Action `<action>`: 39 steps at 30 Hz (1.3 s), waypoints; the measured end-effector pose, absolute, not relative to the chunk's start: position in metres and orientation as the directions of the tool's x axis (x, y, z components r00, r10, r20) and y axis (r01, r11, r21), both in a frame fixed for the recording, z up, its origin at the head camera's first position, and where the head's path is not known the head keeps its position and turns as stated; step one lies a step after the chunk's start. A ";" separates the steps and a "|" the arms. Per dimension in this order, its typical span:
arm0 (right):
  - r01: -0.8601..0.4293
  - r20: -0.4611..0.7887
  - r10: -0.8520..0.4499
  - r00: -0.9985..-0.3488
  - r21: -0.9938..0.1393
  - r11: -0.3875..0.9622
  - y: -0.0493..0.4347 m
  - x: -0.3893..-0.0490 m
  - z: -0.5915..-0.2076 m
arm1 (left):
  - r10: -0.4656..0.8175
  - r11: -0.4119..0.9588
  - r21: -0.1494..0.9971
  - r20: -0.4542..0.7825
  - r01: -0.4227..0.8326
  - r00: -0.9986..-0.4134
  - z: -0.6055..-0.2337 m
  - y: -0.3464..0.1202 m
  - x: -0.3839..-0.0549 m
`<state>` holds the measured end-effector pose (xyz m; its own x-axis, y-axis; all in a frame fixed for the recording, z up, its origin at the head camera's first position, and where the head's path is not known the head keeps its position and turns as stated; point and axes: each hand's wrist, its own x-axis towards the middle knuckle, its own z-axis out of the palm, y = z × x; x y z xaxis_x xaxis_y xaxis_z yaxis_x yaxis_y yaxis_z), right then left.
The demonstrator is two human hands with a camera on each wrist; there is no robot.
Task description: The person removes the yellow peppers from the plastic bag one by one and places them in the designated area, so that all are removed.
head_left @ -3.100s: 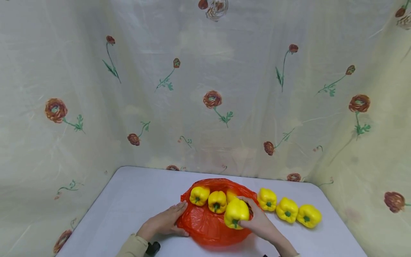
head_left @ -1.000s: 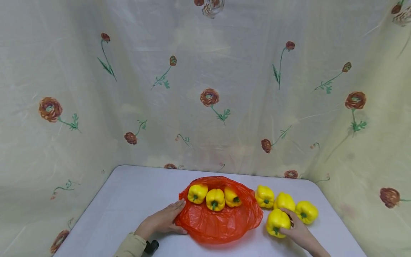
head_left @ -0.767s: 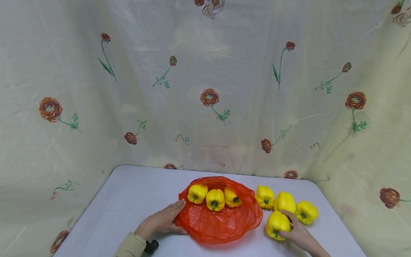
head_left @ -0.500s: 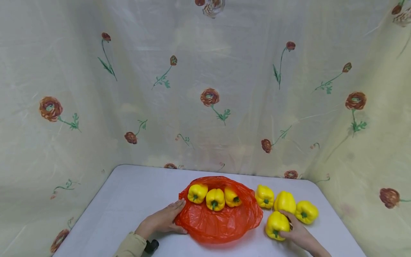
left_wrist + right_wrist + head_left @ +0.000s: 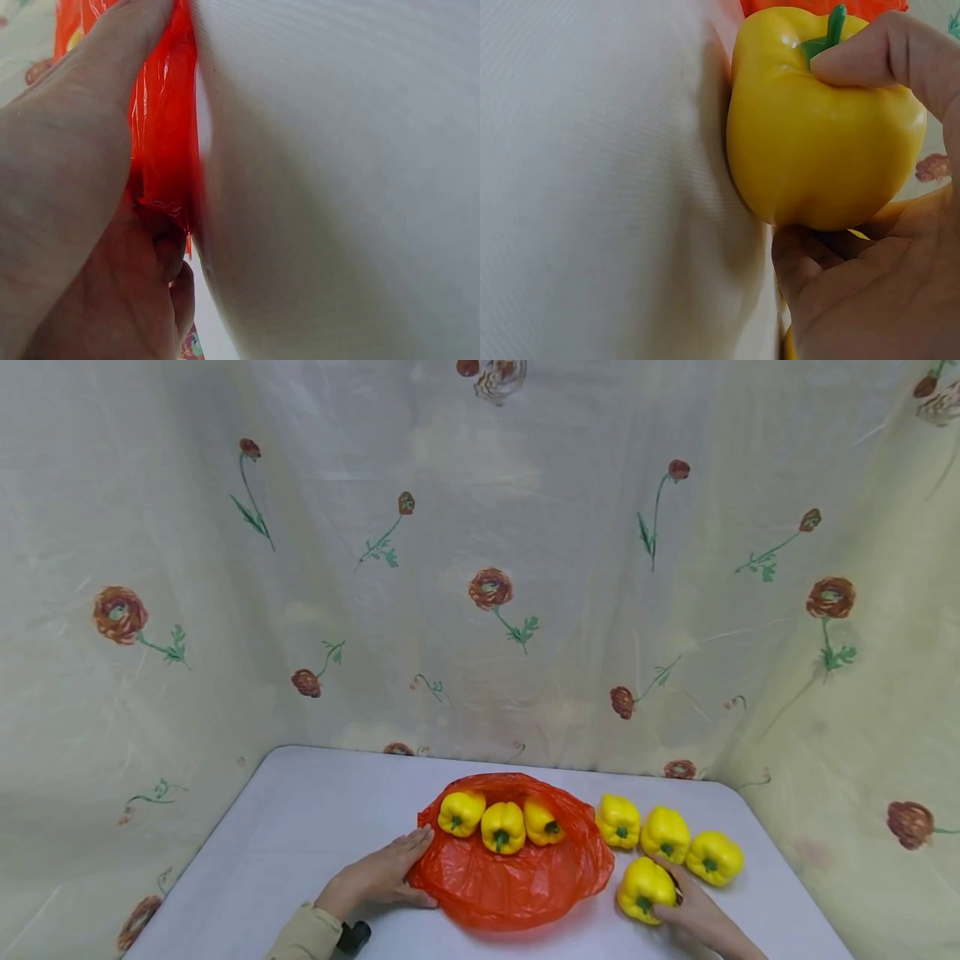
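In the head view, my right hand [image 5: 693,906] grips a yellow bell pepper [image 5: 645,891] on the table, right of a red plastic bag [image 5: 517,893]. The right wrist view shows the thumb on top of this pepper [image 5: 825,150] beside its green stem, with fingers on its far side. My left hand [image 5: 382,868] rests against the bag's left rim, fingers extended and thumb spread. In the left wrist view the red bag [image 5: 165,127] lies along the thumb, and the other fingers are partly hidden. Inside the open bag sit three yellow peppers [image 5: 502,828].
Three more yellow bell peppers [image 5: 665,835] stand in a slanting row right of the bag, just behind my right hand. All lie on a white table [image 5: 330,802]. A pale flowered curtain [image 5: 487,677] hangs behind and at both sides.
My right hand has carried its pepper from over the bag rightward to the table and lowered it, shifting slightly nearer since. The left hand has stayed at the bag's rim.
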<state>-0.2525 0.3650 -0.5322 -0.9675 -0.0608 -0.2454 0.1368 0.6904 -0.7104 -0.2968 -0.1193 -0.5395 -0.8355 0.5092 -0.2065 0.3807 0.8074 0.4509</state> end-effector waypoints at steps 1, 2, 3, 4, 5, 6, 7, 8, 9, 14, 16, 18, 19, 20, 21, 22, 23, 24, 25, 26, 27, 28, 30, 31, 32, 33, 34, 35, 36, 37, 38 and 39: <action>0.141 -0.247 -0.057 -0.967 -0.713 0.687 0.365 -0.252 -0.533 | 0.509 0.808 0.449 -0.206 0.382 -0.836 -0.539 -0.119 -0.297; 0.141 -0.247 -0.058 -0.967 -0.715 0.684 0.365 -0.252 -0.533 | 0.508 0.809 0.449 -0.206 0.380 -0.836 -0.539 -0.119 -0.297; 0.142 -0.246 -0.058 -0.967 -0.719 0.681 0.364 -0.252 -0.532 | 0.507 0.809 0.449 -0.207 0.379 -0.837 -0.539 -0.119 -0.297; 0.144 -0.246 -0.054 -0.968 -0.716 0.683 0.364 -0.252 -0.532 | 0.506 0.809 0.450 -0.208 0.377 -0.837 -0.539 -0.119 -0.297; 0.146 -0.247 -0.050 -0.968 -0.712 0.687 0.364 -0.252 -0.532 | 0.504 0.810 0.452 -0.211 0.374 -0.837 -0.539 -0.118 -0.297; 0.146 -0.246 -0.047 -0.968 -0.709 0.690 0.363 -0.251 -0.531 | 0.503 0.810 0.453 -0.213 0.372 -0.837 -0.539 -0.118 -0.298; 0.147 -0.245 -0.046 -0.969 -0.711 0.688 0.363 -0.251 -0.531 | 0.503 0.810 0.454 -0.214 0.370 -0.838 -0.538 -0.118 -0.298; 0.145 -0.244 -0.047 -0.969 -0.709 0.690 0.362 -0.251 -0.530 | 0.502 0.811 0.454 -0.215 0.369 -0.838 -0.538 -0.118 -0.298; 0.144 -0.244 -0.048 -0.969 -0.706 0.694 0.362 -0.250 -0.529 | 0.501 0.811 0.454 -0.215 0.369 -0.838 -0.538 -0.118 -0.298; 0.156 -0.250 -0.034 -0.968 -0.697 0.700 0.360 -0.249 -0.525 | 0.499 0.815 0.444 -0.212 0.372 -0.840 -0.539 -0.118 -0.299; 0.167 -0.254 -0.021 -0.967 -0.695 0.699 0.360 -0.249 -0.524 | 0.498 0.816 0.443 -0.212 0.371 -0.841 -0.540 -0.118 -0.299; 0.184 -0.266 -0.009 -0.964 -0.691 0.699 0.360 -0.249 -0.523 | 0.499 0.815 0.443 -0.210 0.373 -0.841 -0.540 -0.118 -0.299; 0.196 -0.276 -0.003 -0.961 -0.690 0.697 0.360 -0.249 -0.522 | 0.500 0.815 0.443 -0.209 0.374 -0.841 -0.540 -0.118 -0.299; 0.204 -0.282 0.001 -0.959 -0.690 0.694 0.360 -0.249 -0.522 | 0.500 0.814 0.444 -0.210 0.374 -0.840 -0.541 -0.118 -0.299; 0.211 -0.288 0.004 -0.958 -0.692 0.690 0.360 -0.249 -0.522 | 0.500 0.814 0.445 -0.210 0.373 -0.840 -0.541 -0.118 -0.299; 0.217 -0.293 0.006 -0.956 -0.695 0.686 0.360 -0.250 -0.521 | 0.500 0.814 0.443 -0.209 0.375 -0.840 -0.541 -0.118 -0.299; 0.217 -0.292 0.006 -0.956 -0.698 0.683 0.360 -0.250 -0.521 | 0.501 0.815 0.440 -0.206 0.377 -0.841 -0.541 -0.118 -0.299; 0.215 -0.289 0.005 -0.957 -0.700 0.681 0.361 -0.250 -0.521 | 0.500 0.815 0.439 -0.206 0.377 -0.841 -0.541 -0.118 -0.299; 0.211 -0.285 0.003 -0.958 -0.703 0.679 0.361 -0.250 -0.520 | 0.500 0.816 0.438 -0.206 0.378 -0.841 -0.541 -0.118 -0.299; 0.207 -0.281 0.001 -0.960 -0.706 0.678 0.361 -0.250 -0.520 | 0.500 0.816 0.438 -0.205 0.378 -0.841 -0.541 -0.118 -0.299; 0.205 -0.279 0.000 -0.960 -0.707 0.676 0.361 -0.250 -0.519 | 0.500 0.816 0.438 -0.204 0.378 -0.842 -0.541 -0.118 -0.299; 0.202 -0.276 -0.001 -0.961 -0.707 0.678 0.361 -0.250 -0.518 | 0.500 0.815 0.439 -0.204 0.378 -0.842 -0.541 -0.118 -0.299; 0.201 -0.275 -0.001 -0.961 -0.706 0.679 0.360 -0.249 -0.516 | 0.498 0.815 0.444 -0.207 0.372 -0.842 -0.540 -0.118 -0.300; 0.202 -0.275 0.001 -0.962 -0.706 0.679 0.359 -0.249 -0.515 | 0.497 0.815 0.446 -0.209 0.370 -0.842 -0.541 -0.118 -0.299; 0.205 -0.275 0.004 -0.961 -0.706 0.678 0.359 -0.248 -0.515 | 0.496 0.815 0.446 -0.211 0.369 -0.842 -0.540 -0.118 -0.299; 0.203 -0.272 0.005 -0.962 -0.708 0.676 0.359 -0.248 -0.514 | 0.496 0.816 0.445 -0.212 0.369 -0.842 -0.540 -0.118 -0.299; 0.203 -0.270 0.005 -0.963 -0.711 0.673 0.358 -0.248 -0.513 | 0.496 0.817 0.443 -0.212 0.370 -0.842 -0.541 -0.118 -0.299; 0.204 -0.269 0.008 -0.963 -0.712 0.671 0.358 -0.248 -0.512 | 0.497 0.817 0.441 -0.212 0.371 -0.842 -0.541 -0.118 -0.299; 0.203 -0.266 0.008 -0.964 -0.716 0.668 0.358 -0.248 -0.511 | 0.497 0.818 0.438 -0.212 0.372 -0.842 -0.541 -0.118 -0.299; 0.198 -0.259 0.006 -0.966 -0.723 0.662 0.358 -0.249 -0.510 | 0.497 0.819 0.436 -0.212 0.373 -0.842 -0.541 -0.118 -0.299; 0.188 -0.249 0.000 -0.969 -0.733 0.653 0.357 -0.250 -0.509 | 0.497 0.820 0.433 -0.211 0.376 -0.842 -0.541 -0.118 -0.299; 0.179 -0.238 -0.003 -0.971 -0.741 0.648 0.357 -0.251 -0.508 | 0.496 0.820 0.432 -0.210 0.375 -0.842 -0.540 -0.118 -0.299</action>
<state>-0.2511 0.3572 -0.5081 -0.9714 -0.0029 -0.2375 0.1792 0.6475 -0.7407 -0.2992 -0.1181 -0.5404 -0.8422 0.4965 -0.2101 0.3754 0.8199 0.4323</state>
